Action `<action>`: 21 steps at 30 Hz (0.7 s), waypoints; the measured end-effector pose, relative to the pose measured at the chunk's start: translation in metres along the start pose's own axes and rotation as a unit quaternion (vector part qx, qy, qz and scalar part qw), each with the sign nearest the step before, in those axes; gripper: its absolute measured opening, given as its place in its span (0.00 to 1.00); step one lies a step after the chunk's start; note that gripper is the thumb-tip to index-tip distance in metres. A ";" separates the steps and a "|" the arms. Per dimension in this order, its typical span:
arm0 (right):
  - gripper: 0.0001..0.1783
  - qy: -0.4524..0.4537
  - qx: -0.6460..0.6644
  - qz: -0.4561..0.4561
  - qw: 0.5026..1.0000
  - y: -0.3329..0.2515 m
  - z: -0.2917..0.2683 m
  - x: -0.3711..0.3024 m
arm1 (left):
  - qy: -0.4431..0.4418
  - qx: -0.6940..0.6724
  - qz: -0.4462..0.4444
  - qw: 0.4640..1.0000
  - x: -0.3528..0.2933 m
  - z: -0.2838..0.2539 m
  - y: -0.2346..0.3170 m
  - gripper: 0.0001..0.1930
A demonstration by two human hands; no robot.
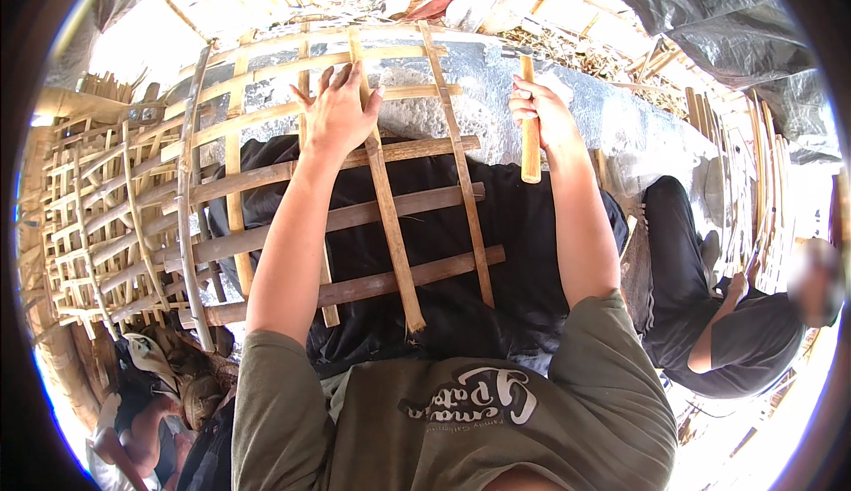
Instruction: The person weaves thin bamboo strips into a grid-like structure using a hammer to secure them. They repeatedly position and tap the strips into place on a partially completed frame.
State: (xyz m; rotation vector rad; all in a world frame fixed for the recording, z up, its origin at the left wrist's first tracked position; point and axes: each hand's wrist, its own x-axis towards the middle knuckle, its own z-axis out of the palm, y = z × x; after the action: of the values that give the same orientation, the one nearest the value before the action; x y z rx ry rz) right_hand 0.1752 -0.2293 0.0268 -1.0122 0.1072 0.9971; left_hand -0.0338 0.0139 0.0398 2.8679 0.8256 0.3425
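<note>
A bamboo lattice (pixel 393 225) of crossed strips lies across my lap and reaches over a grey slab in front of me. My left hand (pixel 339 117) rests on its far part, with the fingers spread over a lengthwise strip and a crossing. In my right hand (pixel 551 112) is a short, thick bamboo stick (pixel 530 159), held upright with the fingers wrapped around its upper half. The stick is to the right of the lattice and apart from it. Dark cloth (pixel 523 216) over my legs shows through the gaps.
Several more bamboo lattices (pixel 130 183) are piled at the left. The pale grey slab (pixel 647 128) extends to the right. A person in dark clothes (pixel 753 349) sits at the right, and another person's limbs (pixel 146 442) show at lower left. Dark sheeting (pixel 736 12) hangs overhead.
</note>
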 end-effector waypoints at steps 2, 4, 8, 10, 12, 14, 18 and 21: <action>0.07 -0.004 -0.003 -0.005 1.000 0.001 -0.002 0.001 | -0.013 0.011 0.002 1.000 -0.001 0.000 0.003 0.31; 0.07 -0.003 0.001 -0.005 1.000 0.001 0.000 0.000 | -0.009 0.025 0.008 1.000 -0.001 0.002 0.001 0.31; 0.06 0.001 -0.004 0.000 1.000 0.000 -0.001 -0.001 | 0.015 0.022 0.023 0.999 -0.001 0.003 0.002 0.28; 0.06 -0.002 -0.005 -0.001 1.000 0.000 0.000 -0.002 | 0.010 0.001 0.023 1.000 -0.002 0.000 0.003 0.25; 0.06 -0.005 -0.006 -0.002 1.000 0.000 0.001 -0.002 | -0.008 -0.028 0.018 0.999 -0.001 0.002 0.003 0.23; 0.06 -0.009 -0.007 -0.001 1.000 0.001 0.001 -0.001 | -0.010 -0.038 0.027 0.999 -0.001 0.004 0.002 0.20; 0.06 -0.019 -0.007 0.001 1.000 0.001 0.001 -0.002 | -0.012 -0.074 0.020 0.997 0.000 0.003 0.008 0.17; 0.05 -0.023 0.009 0.007 1.000 0.001 -0.003 0.001 | 0.000 -0.094 0.012 0.995 0.002 0.008 0.004 0.16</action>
State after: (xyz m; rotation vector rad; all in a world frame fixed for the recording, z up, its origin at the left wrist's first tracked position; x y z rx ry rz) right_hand 0.1762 -0.2306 0.0238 -0.9725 0.0847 1.0307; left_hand -0.0280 0.0114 0.0332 2.7041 0.7183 0.4006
